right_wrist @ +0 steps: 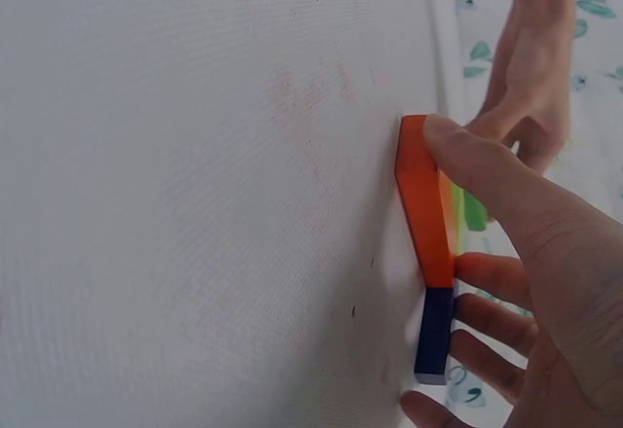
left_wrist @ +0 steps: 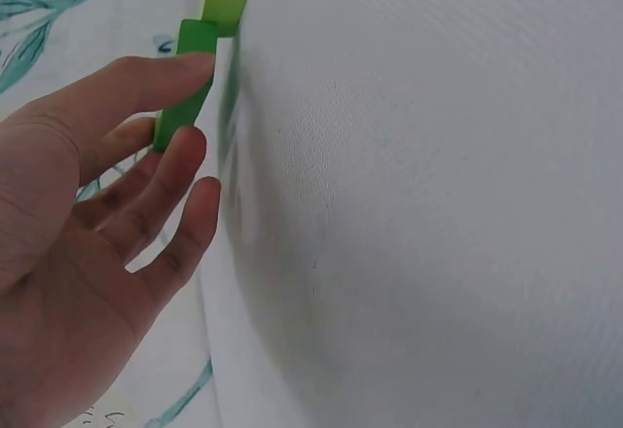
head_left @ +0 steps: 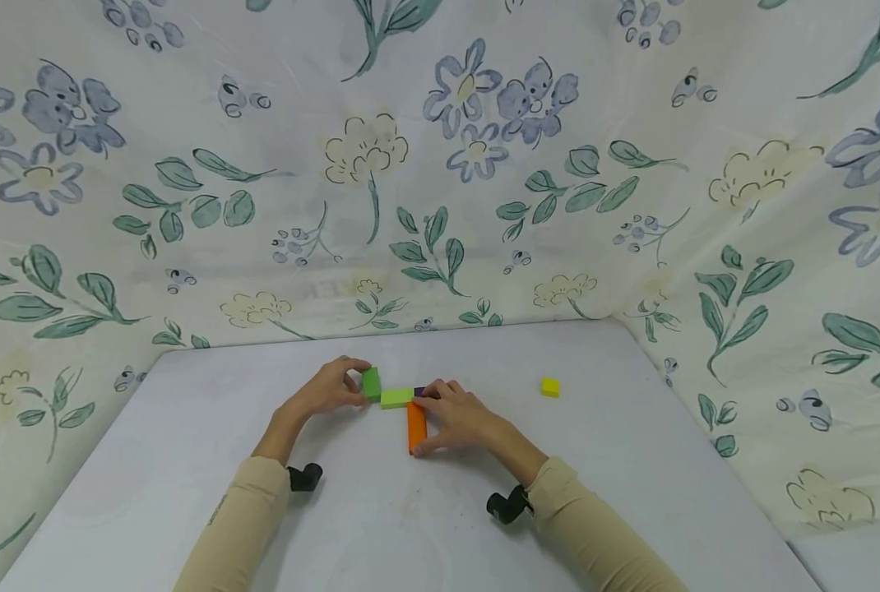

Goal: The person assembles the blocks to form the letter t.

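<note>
My left hand [head_left: 331,388] pinches a green block [head_left: 370,384] between thumb and fingers. That block stands at the left end of a light green block [head_left: 396,399], which lies flat on the table. On the right, my right hand [head_left: 458,418] grips a long orange block [head_left: 417,427], thumb at its near end and a fingertip at its far end. A dark purple block [right_wrist: 435,336] continues past the orange one in the right wrist view, with other fingers of that hand beside it. In the head view, the fingers mostly cover the purple block.
A yellow block [head_left: 550,387] sits apart on the white table [head_left: 632,493], to the right of my right hand. Flower-patterned cloth [head_left: 440,189] rises behind the table and along its sides. Each wrist carries a small black camera mount.
</note>
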Available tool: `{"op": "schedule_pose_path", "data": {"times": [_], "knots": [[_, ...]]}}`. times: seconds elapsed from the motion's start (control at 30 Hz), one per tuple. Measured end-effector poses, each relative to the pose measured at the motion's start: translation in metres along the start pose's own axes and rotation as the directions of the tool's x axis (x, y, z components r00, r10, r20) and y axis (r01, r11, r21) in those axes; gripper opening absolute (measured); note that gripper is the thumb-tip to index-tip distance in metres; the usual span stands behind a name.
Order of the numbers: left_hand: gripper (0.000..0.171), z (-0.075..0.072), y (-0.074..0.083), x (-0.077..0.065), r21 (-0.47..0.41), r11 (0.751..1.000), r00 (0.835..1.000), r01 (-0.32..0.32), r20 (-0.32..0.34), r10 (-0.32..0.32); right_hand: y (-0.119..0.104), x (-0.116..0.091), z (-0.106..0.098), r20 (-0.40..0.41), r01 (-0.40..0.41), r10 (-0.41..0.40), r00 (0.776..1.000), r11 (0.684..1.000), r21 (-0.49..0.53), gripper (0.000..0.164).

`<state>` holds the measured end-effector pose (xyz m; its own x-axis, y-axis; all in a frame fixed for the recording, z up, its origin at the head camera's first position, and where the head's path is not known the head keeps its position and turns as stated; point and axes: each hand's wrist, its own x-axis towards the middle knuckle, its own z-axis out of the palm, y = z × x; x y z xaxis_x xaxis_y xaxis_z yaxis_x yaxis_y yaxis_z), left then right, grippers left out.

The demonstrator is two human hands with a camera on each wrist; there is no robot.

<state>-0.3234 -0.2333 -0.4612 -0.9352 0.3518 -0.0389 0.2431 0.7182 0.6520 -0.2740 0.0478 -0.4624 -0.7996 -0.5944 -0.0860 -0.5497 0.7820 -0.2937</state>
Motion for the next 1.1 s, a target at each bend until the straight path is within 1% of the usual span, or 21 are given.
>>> {"op": "schedule_pose_path", "data": {"times": [0.13, 0.3, 0.47, 0.6, 0.77, 0.9, 1.1], "knots": [[0.065, -0.002, -0.001, 0.0, 0.021, 1.0, 1.0, -0.004, 0.002, 0.004, 0.0, 0.001, 0.001, 0.0, 0.001, -0.001, 1.0, 1.0, -0.001, 0.087], [0.066, -0.005, -0.001, 0.0, 0.048, 0.999, 1.0, -0.015, -0.013, 0.016, 0.0, 0.0, 0.0, 0.004, -0.004, 0.004, 1.0, 1.0, -0.005, 0.086], [0.065, -0.007, 0.002, 0.0, 0.048, 0.998, 0.999, -0.028, -0.027, 0.03, -0.001, 0.0, -0.001, 0.006, -0.01, 0.01, 1.0, 1.0, -0.004, 0.086], [0.065, -0.008, 0.005, 0.001, 0.041, 0.998, 0.998, -0.048, -0.03, 0.05, 0.0, 0.0, -0.001, 0.011, -0.01, 0.01, 1.0, 1.0, -0.006, 0.086], [0.065, -0.008, 0.012, 0.001, 0.043, 0.997, 0.998, -0.056, -0.022, 0.057, 0.001, 0.001, 0.0, 0.015, -0.012, 0.012, 1.0, 1.0, -0.008, 0.086], [0.066, -0.006, 0.015, 0.004, 0.046, 0.997, 0.998, -0.064, -0.015, 0.065, 0.001, 0.001, 0.0, 0.014, -0.008, 0.008, 1.0, 1.0, 0.0, 0.087], [0.065, -0.004, 0.014, 0.011, 0.057, 0.995, 0.997, -0.082, -0.012, 0.083, 0.001, 0.001, 0.0, 0.011, -0.001, 0.001, 1.0, 1.0, 0.002, 0.087]]}}
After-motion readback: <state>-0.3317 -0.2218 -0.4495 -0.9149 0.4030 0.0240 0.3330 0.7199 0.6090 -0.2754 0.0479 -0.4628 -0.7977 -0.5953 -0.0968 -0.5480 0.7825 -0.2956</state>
